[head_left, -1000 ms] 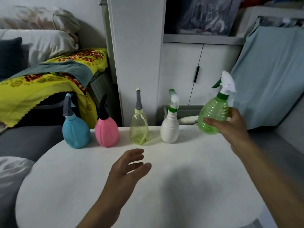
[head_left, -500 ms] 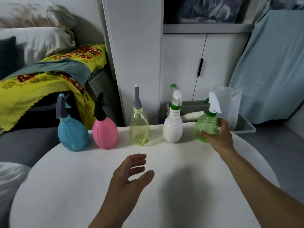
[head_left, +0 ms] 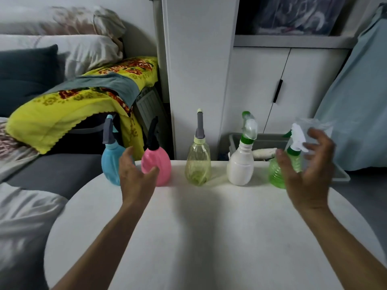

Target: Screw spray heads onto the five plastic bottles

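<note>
Whereas the green bottle (head_left: 278, 174) was gripped by the right hand (head_left: 307, 170) half a second ago, it has now been let go and is left standing on the white table (head_left: 209, 237), at the right end of the row. The right fingers (head_left: 320, 141) are spread wide, just in front of the bottle; whether the thumb touches it cannot be told. The left hand (head_left: 135, 174) has been raised and is held loosely spread and empty in front of the blue bottle (head_left: 110, 166) and pink bottle (head_left: 159, 164). Between the hands stand the yellow bottle (head_left: 198, 164) and white bottle (head_left: 240, 164), all five capped.
</note>
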The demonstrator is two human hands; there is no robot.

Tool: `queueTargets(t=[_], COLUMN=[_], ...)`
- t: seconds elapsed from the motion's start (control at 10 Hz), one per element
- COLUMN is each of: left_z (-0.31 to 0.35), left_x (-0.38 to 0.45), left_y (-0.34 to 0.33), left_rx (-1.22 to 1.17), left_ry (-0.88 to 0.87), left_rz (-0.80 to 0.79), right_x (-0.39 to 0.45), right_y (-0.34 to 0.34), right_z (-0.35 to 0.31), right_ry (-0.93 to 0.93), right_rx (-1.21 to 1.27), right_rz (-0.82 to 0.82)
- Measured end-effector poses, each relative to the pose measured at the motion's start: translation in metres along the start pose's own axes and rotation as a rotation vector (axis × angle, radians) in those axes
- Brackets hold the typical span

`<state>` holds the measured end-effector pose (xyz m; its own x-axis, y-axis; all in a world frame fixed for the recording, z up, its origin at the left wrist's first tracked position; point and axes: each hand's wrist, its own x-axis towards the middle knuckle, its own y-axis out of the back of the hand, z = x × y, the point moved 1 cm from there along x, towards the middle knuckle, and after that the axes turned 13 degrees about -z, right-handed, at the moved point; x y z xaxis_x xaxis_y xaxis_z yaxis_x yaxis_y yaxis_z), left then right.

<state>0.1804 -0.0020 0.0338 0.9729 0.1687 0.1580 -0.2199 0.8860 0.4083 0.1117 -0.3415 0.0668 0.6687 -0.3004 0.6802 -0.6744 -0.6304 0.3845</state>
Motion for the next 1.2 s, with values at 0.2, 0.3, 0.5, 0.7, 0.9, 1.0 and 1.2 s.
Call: queueTargets(t=[0.2,0.3,0.5,0.7,0.9,1.0,1.2], left_z=[-0.019,-0.025,-0.032,-0.036,-0.031,-0.026,-0.025], left_x=[0.016,0.019,0.025,0.027,0.024,0.019,0.007], left_y=[-0.019,-0.022,-0.029,-0.031,-0.03,-0.03,-0.022], left_rx=[0.043,0.068,0.104,0.135,0.111,0.073,0.137], left_ry=[0.019,0.026,0.004,-0.008,0.021,-0.005,0.016], left_rz=[-0.111,-0.112,-0.071,-0.057,-0.067,-0.114,-0.171], right_x=[-0.012,-0.009,-0.01,-0.011,-0.012,-0.017,-0.022], right_y=[-0.054,-0.068,-0.093,-0.095,-0.097,-0.093,-0.073], right_z=[-0.002,0.007,0.02,0.032,0.032,0.033,0.034], right_ry=[-0.287,-0.381,-0.421,-0.454,-0.474,-0.499,-0.592], right_rx=[0.038,0.025,-0.003,-0.01,-0.014,-0.047,-0.145], right_rz=[-0.204,-0.298,-0.39,-0.413,-0.417,-0.463,-0.588])
